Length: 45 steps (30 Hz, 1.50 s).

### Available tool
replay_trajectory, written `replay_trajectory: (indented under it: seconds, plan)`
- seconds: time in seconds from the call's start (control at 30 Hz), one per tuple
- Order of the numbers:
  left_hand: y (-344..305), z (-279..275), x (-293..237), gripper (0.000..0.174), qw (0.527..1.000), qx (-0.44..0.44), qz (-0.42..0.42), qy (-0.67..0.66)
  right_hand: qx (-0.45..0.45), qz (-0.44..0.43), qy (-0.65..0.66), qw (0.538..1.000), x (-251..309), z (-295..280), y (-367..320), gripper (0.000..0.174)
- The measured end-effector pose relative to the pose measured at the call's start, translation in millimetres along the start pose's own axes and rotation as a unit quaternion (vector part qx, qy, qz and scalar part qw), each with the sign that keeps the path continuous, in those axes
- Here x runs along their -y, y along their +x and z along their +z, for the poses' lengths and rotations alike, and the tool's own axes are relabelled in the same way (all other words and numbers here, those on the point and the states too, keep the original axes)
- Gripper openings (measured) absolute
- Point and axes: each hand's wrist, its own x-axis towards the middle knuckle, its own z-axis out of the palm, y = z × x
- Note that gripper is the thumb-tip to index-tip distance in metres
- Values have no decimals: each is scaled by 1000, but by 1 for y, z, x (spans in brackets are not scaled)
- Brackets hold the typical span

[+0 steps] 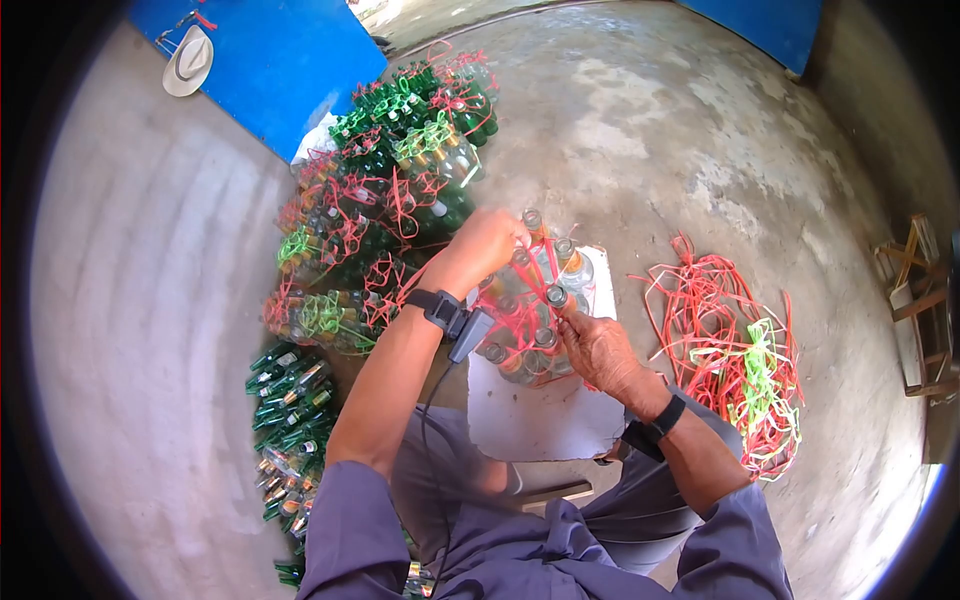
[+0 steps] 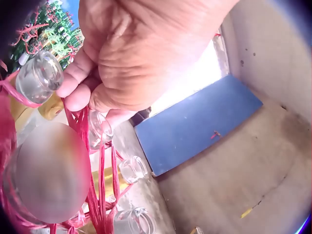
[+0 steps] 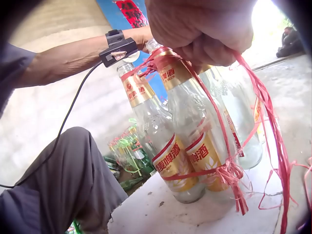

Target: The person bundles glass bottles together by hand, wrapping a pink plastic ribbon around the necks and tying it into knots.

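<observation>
Several clear glass beer bottles (image 3: 168, 131) with gold and red labels stand upright in a cluster on a white board (image 1: 540, 425) in front of me. Red plastic twine (image 3: 222, 170) runs round their lower bodies, knotted at one side, and across their necks. My left hand (image 1: 487, 247) is at the far side of the cluster, pinching red strands (image 2: 97, 180) among the bottle necks in the left wrist view. At the near right, my right hand (image 1: 603, 352) has its fingers curled round the twine beside a bottle neck (image 1: 557, 296). Loose twine ends hang below that hand.
Tied bundles of bottles (image 1: 350, 200) crowd the floor at left. Loose green bottles (image 1: 290, 400) lie nearer me. A heap of red and green twine (image 1: 725, 350) lies at right. Wooden furniture (image 1: 915, 310) stands by the right wall, and a hat (image 1: 188, 62) is at upper left.
</observation>
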Motion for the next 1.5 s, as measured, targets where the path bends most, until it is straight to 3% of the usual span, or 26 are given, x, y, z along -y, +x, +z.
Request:
replay_trajectory:
  seconds: [0.33,0.53,0.9,1.2,1.27,1.4,1.47,1.5]
  plan:
    - [-5,10,5,11,999,-48,-8,-14,25,40,13,999,14,-13,-8,19]
    - [-11,9,-1,8,997,-56,37,48,-23,-38,15,999,1,-7,-10,14]
    - [-25,10,-5,5,995,-79,63,-13,39,-68,-75,994,2,-19,-7,11]
    - [-40,9,-6,28,995,-48,79,-44,74,-64,-109,989,-3,-32,-18,6]
    - [-47,9,-12,33,991,-55,11,-119,67,-77,-109,989,-4,-32,-20,6]
    - [-71,5,-30,41,988,-91,-3,-124,66,-82,-116,988,-6,-31,-20,5]
    - [-85,8,-48,60,984,-167,52,20,66,-78,-117,988,-3,-30,-20,5]
    - [-91,7,-63,60,985,-165,56,20,67,-76,-119,988,-1,-30,-20,6]
